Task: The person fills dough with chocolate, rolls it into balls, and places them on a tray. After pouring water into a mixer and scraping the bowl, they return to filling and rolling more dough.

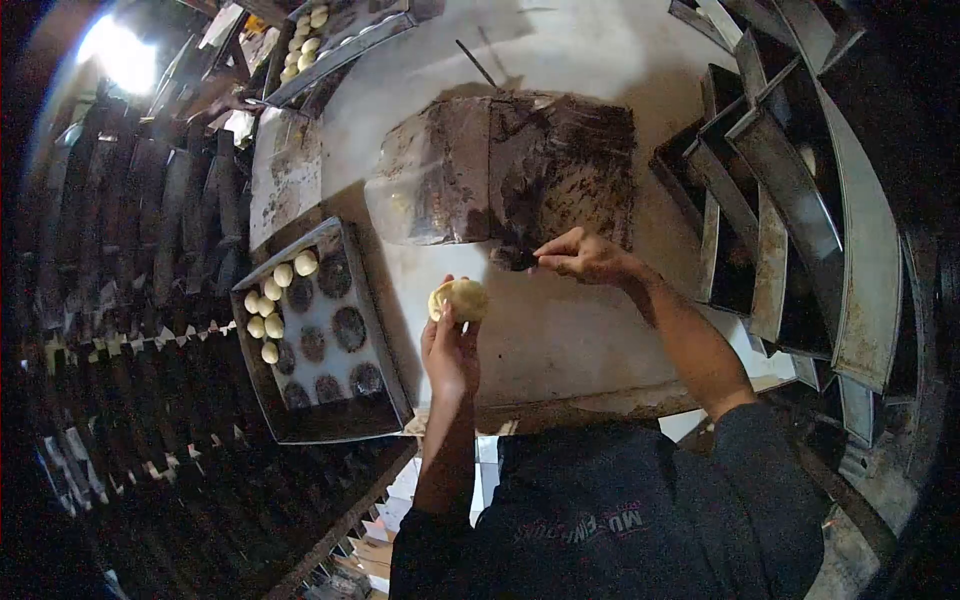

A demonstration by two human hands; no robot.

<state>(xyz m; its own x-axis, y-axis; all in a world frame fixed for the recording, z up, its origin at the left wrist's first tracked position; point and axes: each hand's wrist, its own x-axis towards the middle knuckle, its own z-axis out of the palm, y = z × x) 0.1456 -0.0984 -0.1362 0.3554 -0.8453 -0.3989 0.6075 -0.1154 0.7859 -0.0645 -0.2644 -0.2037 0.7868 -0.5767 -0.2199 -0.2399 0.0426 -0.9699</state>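
Two hands (pixel 452 350) (pixel 590 257) over a pale, stained worktable (pixel 560 345) in a dim room, lit by a bright lamp (pixel 118 52).
The left hand grips pale dough (pixel 459 300) above the table; the right pinches a small dark item (pixel 513 258) beside a dark-smeared slab (pixel 505 170). Metal trays (pixel 788 190) pile at right.

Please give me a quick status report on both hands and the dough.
Left hand holding pale dough piece. Right hand pinching what looks like a dark-coated tool, near but off the dough. Nothing seen between them.
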